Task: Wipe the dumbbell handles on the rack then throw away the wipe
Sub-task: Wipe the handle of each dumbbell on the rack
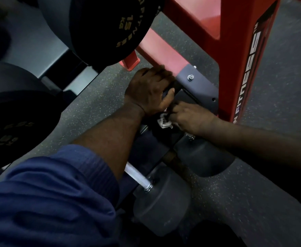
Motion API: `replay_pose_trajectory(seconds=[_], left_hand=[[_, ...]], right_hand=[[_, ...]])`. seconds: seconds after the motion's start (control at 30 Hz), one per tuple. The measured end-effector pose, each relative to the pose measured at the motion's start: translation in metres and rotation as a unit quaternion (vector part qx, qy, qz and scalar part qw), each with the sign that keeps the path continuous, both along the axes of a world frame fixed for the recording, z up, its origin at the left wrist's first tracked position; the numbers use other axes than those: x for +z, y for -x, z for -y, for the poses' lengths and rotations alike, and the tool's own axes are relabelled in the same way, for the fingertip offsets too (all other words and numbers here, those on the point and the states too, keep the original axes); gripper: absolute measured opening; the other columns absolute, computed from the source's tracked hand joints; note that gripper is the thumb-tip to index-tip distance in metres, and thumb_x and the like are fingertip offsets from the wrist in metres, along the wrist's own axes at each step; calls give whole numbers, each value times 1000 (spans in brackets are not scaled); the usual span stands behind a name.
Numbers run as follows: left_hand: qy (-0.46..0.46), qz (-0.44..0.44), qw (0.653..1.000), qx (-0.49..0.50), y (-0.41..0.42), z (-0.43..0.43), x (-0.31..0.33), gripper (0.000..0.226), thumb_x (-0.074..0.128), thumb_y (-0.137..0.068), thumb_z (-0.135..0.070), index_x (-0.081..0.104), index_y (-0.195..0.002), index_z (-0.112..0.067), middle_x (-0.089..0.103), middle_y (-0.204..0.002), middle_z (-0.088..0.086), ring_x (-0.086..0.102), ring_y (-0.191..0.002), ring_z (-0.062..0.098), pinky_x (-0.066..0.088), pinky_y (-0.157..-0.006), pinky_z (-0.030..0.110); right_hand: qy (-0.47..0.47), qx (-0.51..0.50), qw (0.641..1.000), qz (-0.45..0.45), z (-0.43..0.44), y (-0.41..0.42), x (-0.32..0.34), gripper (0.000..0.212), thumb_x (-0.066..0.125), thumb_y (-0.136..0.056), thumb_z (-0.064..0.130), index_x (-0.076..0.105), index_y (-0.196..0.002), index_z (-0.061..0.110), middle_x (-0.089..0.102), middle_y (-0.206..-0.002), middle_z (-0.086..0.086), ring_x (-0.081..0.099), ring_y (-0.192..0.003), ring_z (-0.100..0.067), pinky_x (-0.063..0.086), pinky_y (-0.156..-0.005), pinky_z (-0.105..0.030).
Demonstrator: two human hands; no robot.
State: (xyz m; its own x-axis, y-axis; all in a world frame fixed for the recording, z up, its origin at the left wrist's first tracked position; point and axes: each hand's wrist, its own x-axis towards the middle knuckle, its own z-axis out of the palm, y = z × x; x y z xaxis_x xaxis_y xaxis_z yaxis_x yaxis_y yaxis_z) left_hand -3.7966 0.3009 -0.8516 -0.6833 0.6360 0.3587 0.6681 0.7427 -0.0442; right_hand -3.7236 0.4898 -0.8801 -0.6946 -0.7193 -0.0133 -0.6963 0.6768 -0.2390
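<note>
Low on the red rack, near the floor, a person's two hands meet. R hand pinches a crumpled white wipe, grip closed on it. L hand curls over a dark part just beyond, perhaps a dumbbell end; too dim to tell. One chrome handle lies nearer the viewer, below-left of the wipe, its long axis running diagonally down-right into a grey dumbbell head. L forearm crosses above it; the wipe hand would likely need to draw back toward the body. No bin in view.
</note>
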Motion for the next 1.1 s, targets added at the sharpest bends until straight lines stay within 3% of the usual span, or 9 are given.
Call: replay_pose_trajectory(seconds=[0.13,0.23,0.43,0.57,0.67,0.8,0.9,0.97,1.1], left_hand=[[1,8,1000,4,-1,-1,1,45,51,-96,-46,72,-126,-19,70,-132,0,57,-134,25,44,-104,44],[-3,2,1000,1,0,1,1,45,53,-95,-45,73,-124,-18,71,-130,0,58,-133,25,45,-103,44],[-3,1,1000,-6,-1,-1,5,44,53,-95,-47,73,-123,-19,71,-129,-1,59,-132,24,45,-102,43],[-19,-11,1000,-15,0,-1,4,42,56,-95,-47,74,-119,-18,72,-126,1,61,-129,25,46,-100,43],[-8,-8,1000,-12,-2,-1,3,43,54,-95,-48,74,-120,-18,72,-127,0,60,-129,25,46,-100,43],[-11,0,1000,-14,1,-1,5,44,54,-95,-48,73,-120,-17,72,-126,1,60,-130,26,46,-100,44],[-10,1,1000,-9,-1,-1,7,44,56,-94,-48,73,-121,-18,71,-127,1,59,-131,25,45,-101,45],[-10,3,1000,-7,-1,-1,6,45,56,-94,-48,73,-121,-17,71,-128,1,59,-131,25,45,-102,45],[-17,1,1000,-10,-1,1,2,45,55,-95,-48,73,-122,-17,71,-129,1,59,-131,25,45,-103,45]], right_hand=[[59,-213,966,132,-23,-15,4,36,48,-73,38,75,-80,16,69,-81,-10,68,-79,-35,56,-70,-39],[62,-331,923,184,-22,-6,5,12,60,-73,24,65,-70,13,72,-80,-11,69,-80,-33,50,-70,-30],[188,-430,798,378,0,6,1,33,74,-78,42,64,-70,11,69,-80,-9,67,-83,-32,51,-72,-45],[151,-434,836,301,5,0,-5,31,72,-90,42,63,-79,14,68,-83,-4,65,-83,-24,43,-68,-31],[257,-464,788,312,16,7,-16,26,70,-87,36,68,-107,20,73,-102,2,66,-96,-17,52,-86,-31],[316,-463,704,436,14,15,-22,21,61,-84,24,74,-91,9,76,-95,-13,72,-90,-26,59,-83,-41],[125,-410,781,454,-3,18,1,21,56,-97,13,76,-92,9,74,-101,-14,67,-94,-26,43,-73,-25],[65,-405,791,455,-12,21,-3,18,59,-94,13,75,-88,11,74,-96,-10,68,-89,-24,44,-70,-25],[347,-467,611,536,16,32,-22,27,47,-97,4,68,-112,-6,71,-107,-30,68,-78,-32,58,-73,-47]])
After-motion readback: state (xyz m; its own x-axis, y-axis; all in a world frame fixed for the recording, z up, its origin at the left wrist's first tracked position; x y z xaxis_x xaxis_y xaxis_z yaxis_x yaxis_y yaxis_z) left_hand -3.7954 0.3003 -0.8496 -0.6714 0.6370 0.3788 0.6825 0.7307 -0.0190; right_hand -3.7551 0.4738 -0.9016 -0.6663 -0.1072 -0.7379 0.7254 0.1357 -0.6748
